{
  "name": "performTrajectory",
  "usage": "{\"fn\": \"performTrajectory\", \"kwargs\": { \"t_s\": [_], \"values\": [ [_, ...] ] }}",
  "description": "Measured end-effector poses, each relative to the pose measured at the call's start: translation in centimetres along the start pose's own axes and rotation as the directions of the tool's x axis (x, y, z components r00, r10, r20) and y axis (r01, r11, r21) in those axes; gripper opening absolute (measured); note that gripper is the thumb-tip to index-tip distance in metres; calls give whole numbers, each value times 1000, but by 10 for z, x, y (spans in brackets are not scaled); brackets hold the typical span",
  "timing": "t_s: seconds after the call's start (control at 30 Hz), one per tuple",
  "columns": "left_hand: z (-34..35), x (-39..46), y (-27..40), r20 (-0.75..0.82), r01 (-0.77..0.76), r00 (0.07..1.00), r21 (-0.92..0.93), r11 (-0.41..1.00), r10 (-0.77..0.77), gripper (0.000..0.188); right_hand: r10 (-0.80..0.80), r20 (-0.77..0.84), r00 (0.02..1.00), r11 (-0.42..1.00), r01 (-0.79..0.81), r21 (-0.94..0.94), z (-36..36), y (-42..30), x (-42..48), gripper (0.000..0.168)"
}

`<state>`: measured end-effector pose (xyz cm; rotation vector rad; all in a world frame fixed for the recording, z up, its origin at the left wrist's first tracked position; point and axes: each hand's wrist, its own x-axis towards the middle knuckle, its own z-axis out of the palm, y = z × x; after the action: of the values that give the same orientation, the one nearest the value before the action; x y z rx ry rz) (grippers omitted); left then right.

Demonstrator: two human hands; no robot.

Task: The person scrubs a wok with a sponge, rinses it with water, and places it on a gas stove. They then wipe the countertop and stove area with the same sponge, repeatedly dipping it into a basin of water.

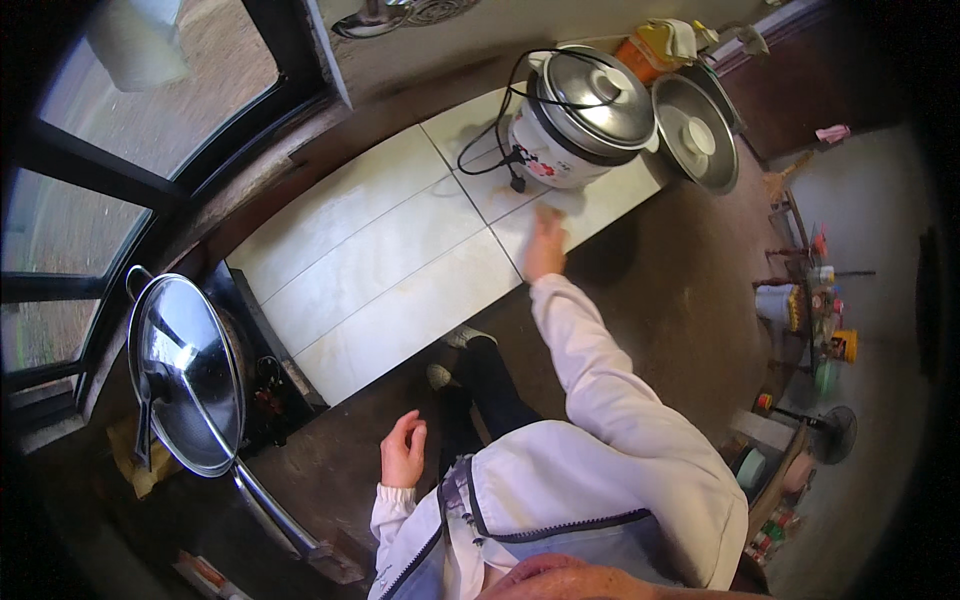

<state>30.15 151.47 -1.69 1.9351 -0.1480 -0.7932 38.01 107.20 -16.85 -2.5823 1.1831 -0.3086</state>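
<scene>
My right hand (pixel 546 244), blurred, reaches over the edge of a white tiled counter (pixel 375 240); I see nothing in it. Just beyond its fingers stands a white rice cooker (pixel 559 154) with a floral print and a metal lid (pixel 596 86). A black power cord (pixel 480 171) loops over the lid and down its side, its plug (pixel 517 182) hanging by the cooker's base. My left hand (pixel 403 451) hangs empty in front of my body, fingers loosely bent and thumb apart, away from the counter.
At the left sits a wok (pixel 236 472) with a glass lid (pixel 187 375) and a black handle (pixel 146 420). A metal basin (pixel 694 135) and an orange-yellow container (pixel 649 52) are beyond the cooker. Windows (pixel 157 142) line the left; a fan (pixel 834 435) stands far right.
</scene>
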Motion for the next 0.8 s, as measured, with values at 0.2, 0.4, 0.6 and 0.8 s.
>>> {"fn": "performTrajectory", "kwargs": {
  "t_s": [0.2,0.4,0.6,0.8],
  "values": [
    [14,117,44,118,-126,982,-193,973,150,37,-25,-248,968,998,38,49,-64,93,-24,47],
    [122,326,171,204,-188,935,-407,894,289,52,-284,-2,959,843,251,476,2,-39,-39,35],
    [177,432,197,106,-31,991,-403,915,80,56,-334,-78,939,901,343,267,-21,-42,-24,43],
    [179,446,190,-151,-189,976,-206,960,159,23,-354,1,935,860,325,394,-27,-55,-29,48]
  ]
}}
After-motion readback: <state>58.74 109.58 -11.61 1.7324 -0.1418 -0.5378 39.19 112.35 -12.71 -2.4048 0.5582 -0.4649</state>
